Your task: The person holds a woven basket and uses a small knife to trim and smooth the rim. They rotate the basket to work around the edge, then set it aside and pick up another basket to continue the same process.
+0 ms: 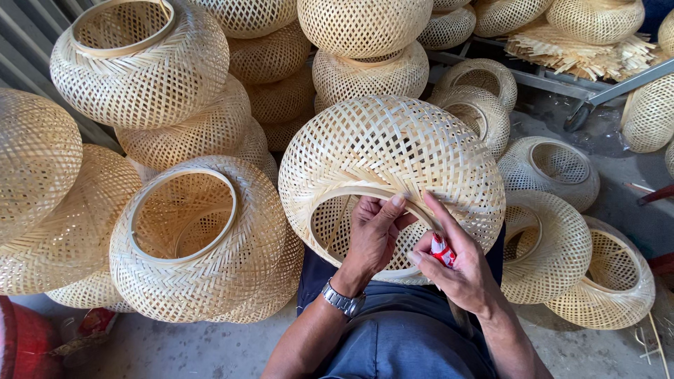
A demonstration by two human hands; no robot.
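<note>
While it rests on the person's lap, woven basket (390,161): rim up.
Left hand (372,235): fingers gripping rim.
Right hand (460,270): closed around red-white tube (442,250), mostly hidden.
Red wrapper (95,321): floor, lower-left, blurred.

Over fifteen woven baskets (390,161), two hands (372,235)

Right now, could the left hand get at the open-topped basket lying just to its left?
Probably yes. The left hand rests on the rim of the lap basket, and the neighbouring basket lies right alongside with nothing between them, though letting go would leave the lap basket less steady.
</note>
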